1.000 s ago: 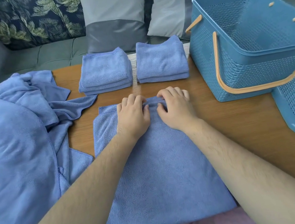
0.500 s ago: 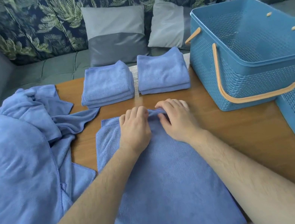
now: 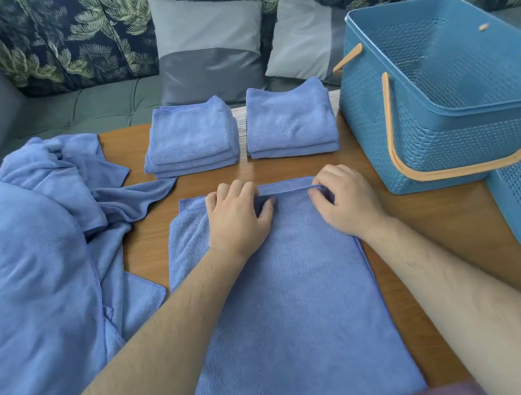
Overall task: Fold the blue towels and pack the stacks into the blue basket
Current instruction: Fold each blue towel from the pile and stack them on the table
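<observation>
Head view puts the towel (image 3: 283, 315) flat on the table (image 3: 433, 236) at the centre of the frame, its long side running from the lower edge up toward the left stack (image 3: 190, 140) and right stack (image 3: 289, 122) at upper centre. Your left hand (image 3: 238, 218) and right hand (image 3: 346, 206) sit close together on its upper hem, fingers curled over the edge and thumbs on the cloth, pinching the hem into a low ridge between them. Expect this cloth to be light, soft and limp: it likely sags wherever you do not support it, and its nap probably drags on the wood rather than slides. It is not fragile, so a firm pinch is fine. For a straight fold, a grip nearer the two upper corners would probably hold the edge level better than one at the middle. The loose pile (image 3: 22, 274) fills the left of the frame, touching the towel's left edge. The basket (image 3: 416, 142) stands open at the right, apparently empty, just beside the right stack. When you lift a stack, slide your fingers under the bottom layer and press down from above, since the layers may splay.
</observation>
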### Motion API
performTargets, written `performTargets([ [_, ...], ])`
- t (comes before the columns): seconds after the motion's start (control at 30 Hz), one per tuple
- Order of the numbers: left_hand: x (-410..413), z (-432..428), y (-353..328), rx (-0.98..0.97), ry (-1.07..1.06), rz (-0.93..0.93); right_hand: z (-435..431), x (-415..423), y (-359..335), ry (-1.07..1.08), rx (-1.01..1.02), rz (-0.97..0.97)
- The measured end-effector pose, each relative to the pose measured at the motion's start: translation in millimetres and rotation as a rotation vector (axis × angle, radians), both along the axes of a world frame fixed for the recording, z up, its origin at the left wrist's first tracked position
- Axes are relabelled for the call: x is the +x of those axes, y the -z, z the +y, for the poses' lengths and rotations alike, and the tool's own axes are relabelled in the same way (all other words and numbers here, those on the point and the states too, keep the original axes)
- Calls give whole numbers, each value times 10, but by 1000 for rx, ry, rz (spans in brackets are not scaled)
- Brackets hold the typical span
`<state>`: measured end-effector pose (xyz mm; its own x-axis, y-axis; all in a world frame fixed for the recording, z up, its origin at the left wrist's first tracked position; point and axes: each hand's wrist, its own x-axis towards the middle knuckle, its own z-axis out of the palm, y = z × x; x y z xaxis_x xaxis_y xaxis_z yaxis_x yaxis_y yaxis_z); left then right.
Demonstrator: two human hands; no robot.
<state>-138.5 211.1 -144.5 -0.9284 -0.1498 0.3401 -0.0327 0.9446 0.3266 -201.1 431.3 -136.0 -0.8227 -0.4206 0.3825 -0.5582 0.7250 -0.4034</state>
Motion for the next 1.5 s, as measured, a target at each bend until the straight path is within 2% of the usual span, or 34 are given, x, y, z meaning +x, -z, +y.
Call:
performTargets([
  [0.1, 31, -143, -69, -2, -51, -61, -15, 10, -5, 30, -67, -13],
  [0.23, 128, -771, -203, 35, -21, -142, 23, -7, 4, 48, -98, -35],
  [0.33, 294, -1152, -235, 167, 48, -165, 4, -13, -2, 63, -104, -54],
  [0.43, 396, -1252, -194, 383, 38, -111, 19, -21, 3, 96, -145, -67],
  [0.57, 375, -1271, -123, 498, -20, -65, 34, -36, 3, 136, -185, -57],
  [0.83, 239, -1242, -55, 346, -108, 12, -20, -91, 9, 214, -206, -104],
  [1.0, 220, -1215, -38, 275, -109, -45, -21, -111, 31, 170, -212, -184],
  [1.2, 221, -1199, -70, 226, -93, -31, -35, -122, 38, 185, -95, -157],
  [1.37, 271, -1137, -184, 149, -166, -90, -39, -65, -36, 167, -32, -164],
  [1.5, 294, -1222, -460, 222, -18, -103, 9, -7, -201, 119, -111, -188],
])
